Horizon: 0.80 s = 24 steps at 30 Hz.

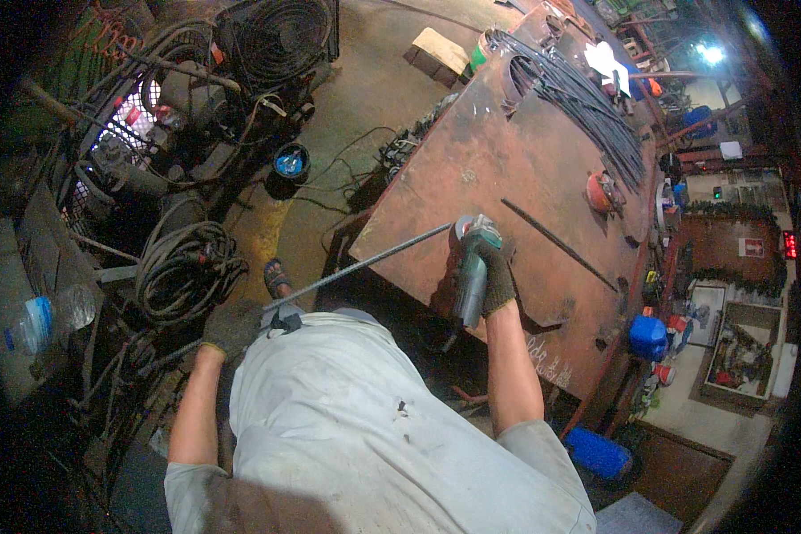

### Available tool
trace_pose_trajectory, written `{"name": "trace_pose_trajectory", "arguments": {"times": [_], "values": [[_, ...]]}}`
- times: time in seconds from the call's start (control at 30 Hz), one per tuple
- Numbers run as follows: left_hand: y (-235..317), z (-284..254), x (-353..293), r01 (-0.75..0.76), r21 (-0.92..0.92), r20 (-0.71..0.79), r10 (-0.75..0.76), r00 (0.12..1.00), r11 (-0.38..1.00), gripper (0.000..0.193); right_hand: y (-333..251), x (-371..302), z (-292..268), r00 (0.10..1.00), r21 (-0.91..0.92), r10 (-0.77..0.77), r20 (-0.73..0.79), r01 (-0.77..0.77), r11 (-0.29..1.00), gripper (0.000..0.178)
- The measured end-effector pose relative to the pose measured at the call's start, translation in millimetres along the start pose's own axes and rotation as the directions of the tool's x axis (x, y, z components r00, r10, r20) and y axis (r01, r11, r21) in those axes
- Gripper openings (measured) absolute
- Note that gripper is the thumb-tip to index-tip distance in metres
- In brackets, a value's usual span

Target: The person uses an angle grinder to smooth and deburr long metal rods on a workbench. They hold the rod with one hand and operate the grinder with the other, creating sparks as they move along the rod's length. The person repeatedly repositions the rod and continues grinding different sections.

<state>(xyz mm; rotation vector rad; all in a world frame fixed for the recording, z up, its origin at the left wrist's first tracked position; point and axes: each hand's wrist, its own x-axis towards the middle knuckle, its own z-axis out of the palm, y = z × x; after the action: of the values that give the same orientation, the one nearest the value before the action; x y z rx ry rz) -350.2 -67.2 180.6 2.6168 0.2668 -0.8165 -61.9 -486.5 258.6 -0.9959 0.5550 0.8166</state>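
My left hand [230,327], in a dark glove, is closed around a long ribbed steel rod [360,264] beside my left hip. The rod slants up to the right, crossing the near edge of a rusty steel table [445,182]. Its far end meets the disc side of a green-grey angle grinder [472,289]; whether disc and rod touch I cannot tell. My right hand [497,271], gloved too, grips the grinder from its right side, with the tool's tail toward me. A thin dark bar [556,242] lies on the tabletop to the right of the grinder.
A bundle of dark rods [587,111] and an orange-red round object [602,193] rest on the table. Coiled hoses [182,276] and machinery crowd the left side. A black bucket [289,167] and loose cables are on the floor. Blue containers [648,338] stand at the right.
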Motion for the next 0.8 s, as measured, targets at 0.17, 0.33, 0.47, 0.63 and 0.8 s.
{"name": "trace_pose_trajectory", "arguments": {"times": [0.17, 0.33, 0.47, 0.63, 0.8], "values": [[6, -7, -1, 0.006, -0.006, 0.026, -0.006, 1.000, 1.000, 0.033, 5, 2, -12, 1.000, 0.040, -0.010, 0.018, 0.010, 0.999, 0.050], [1, -5, -2, -0.068, 0.015, -0.004, 0.069, 0.998, 0.998, 0.029, 9, 13, -28, 0.987, 0.178, 0.098, 0.131, -0.120, 0.977, 0.048], [1, -2, -3, -0.098, 0.091, -0.012, 0.100, 0.995, 0.991, 0.028, 7, 7, -24, 0.993, 0.087, 0.043, 0.108, -0.053, 0.995, 0.046], [-1, 0, -5, -0.142, 0.090, -0.060, 0.148, 0.987, 0.986, 0.027, 3, 11, -17, 0.997, 0.057, 0.047, 0.058, -0.050, 0.997, 0.045], [5, -3, -11, -0.013, -0.222, -0.105, -0.011, 0.994, 0.975, 0.030, 2, 11, -12, 0.986, 0.065, 0.063, 0.155, -0.074, 0.995, 0.044]]}}
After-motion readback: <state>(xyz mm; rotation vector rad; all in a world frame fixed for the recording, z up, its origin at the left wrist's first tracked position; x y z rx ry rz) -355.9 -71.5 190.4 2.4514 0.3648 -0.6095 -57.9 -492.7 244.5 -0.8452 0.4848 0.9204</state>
